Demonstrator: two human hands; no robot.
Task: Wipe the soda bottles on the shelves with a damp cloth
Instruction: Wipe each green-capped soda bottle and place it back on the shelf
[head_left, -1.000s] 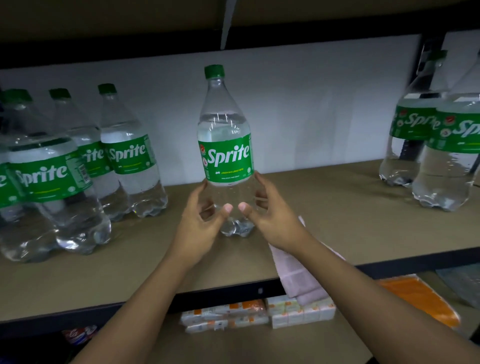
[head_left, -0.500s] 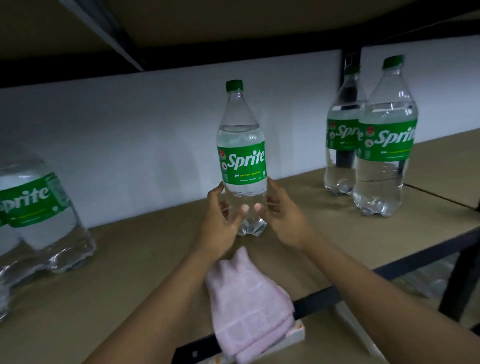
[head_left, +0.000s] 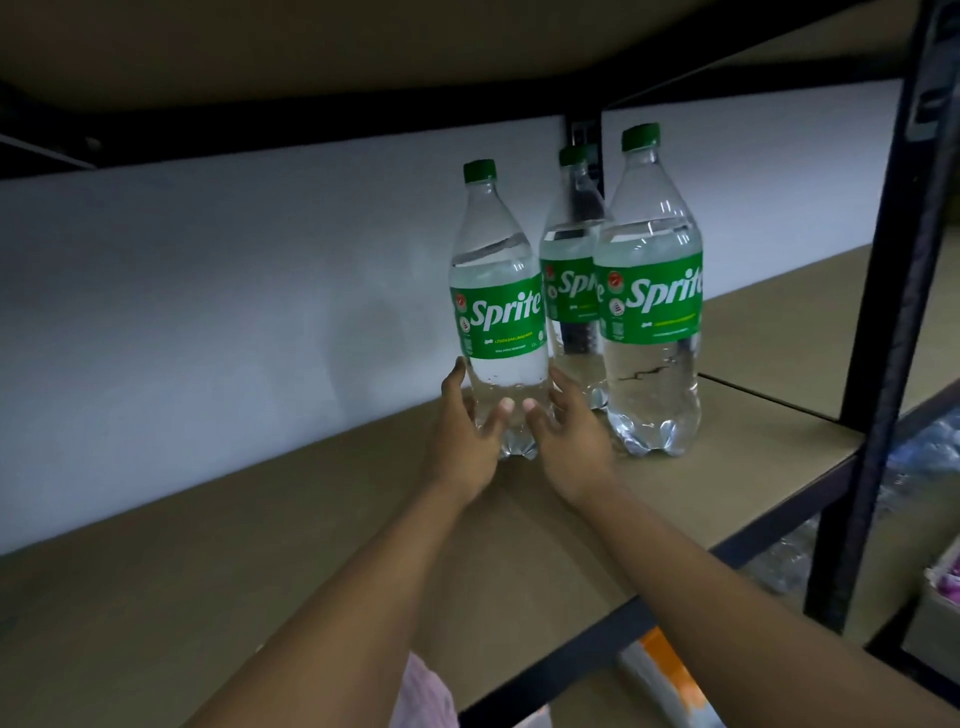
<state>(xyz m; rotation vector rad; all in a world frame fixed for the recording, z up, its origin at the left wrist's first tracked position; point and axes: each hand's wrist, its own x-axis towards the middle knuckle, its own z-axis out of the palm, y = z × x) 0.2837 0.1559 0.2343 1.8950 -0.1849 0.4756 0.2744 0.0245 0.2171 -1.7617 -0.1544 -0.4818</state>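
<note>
- My left hand (head_left: 462, 431) and right hand (head_left: 566, 436) both grip the lower body of one soda bottle (head_left: 498, 322), thumbs nearly meeting in front and fingers curled round its sides, at the centre of the frame.
- A second ago I held this bottle the same way over the open middle of the shelf (head_left: 260, 545). Now it stands just left of the two other bottles (head_left: 649, 312) at centre right, so it has travelled with my hands to that group.
- I cannot tell whether it touches the rear bottle of the pair, or whether its base is fully down on the shelf.
- The pink cloth (head_left: 423, 696) lay on the shelf edge by my arms. Now only a corner shows at the bottom edge, below my left forearm, and neither hand holds it.
- I judge this bottle wiped and being parked with the finished ones. Letting go and fetching the cloth would come next.
- The bottle stands upright, long axis vertical, green cap up, label facing me. Its top leans slightly towards frame left, perhaps only the lens.
</note>
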